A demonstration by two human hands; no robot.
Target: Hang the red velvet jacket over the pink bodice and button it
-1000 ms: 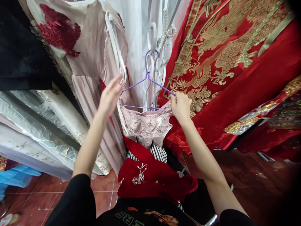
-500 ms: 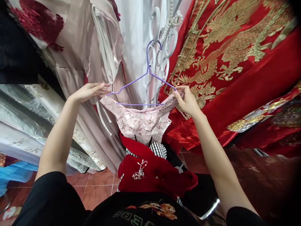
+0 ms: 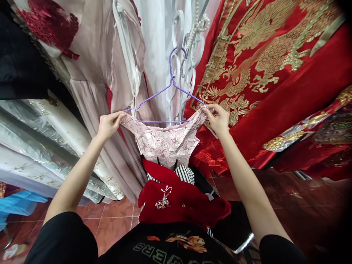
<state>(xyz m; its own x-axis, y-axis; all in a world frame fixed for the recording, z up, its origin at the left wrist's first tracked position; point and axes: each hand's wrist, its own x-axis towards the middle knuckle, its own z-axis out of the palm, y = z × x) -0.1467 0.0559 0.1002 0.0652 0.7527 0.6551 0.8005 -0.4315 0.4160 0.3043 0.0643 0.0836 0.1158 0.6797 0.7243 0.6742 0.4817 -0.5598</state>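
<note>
A pale pink floral dress [image 3: 167, 141] hangs on a purple hanger [image 3: 154, 96] in front of me, its shoulders spread wide. My left hand [image 3: 109, 124] pinches the dress's left shoulder by the hanger's end. At the opposite shoulder, my right hand [image 3: 218, 116] grips the fabric between thumb and fingers. The hanger's hook points up beside a white scrolled metal frame [image 3: 178, 29]; I cannot tell whether it rests on it. Below the bodice lies a red garment [image 3: 176, 200] with a beaded ornament, which hides the lower part of the dress.
Long dusty-pink gowns [image 3: 90, 69] hang at the left, with white embroidered gowns [image 3: 68, 143] lower down. Red robes with gold dragon embroidery [image 3: 247, 62] fill the right. A black seat [image 3: 233, 223] with a shiny metal edge stands low on the red tiled floor [image 3: 115, 227].
My left hand has gone from stretched fingers at the hanger's end to a pinch on the dress shoulder. My right hand keeps its hold. The view has shifted slightly.
</note>
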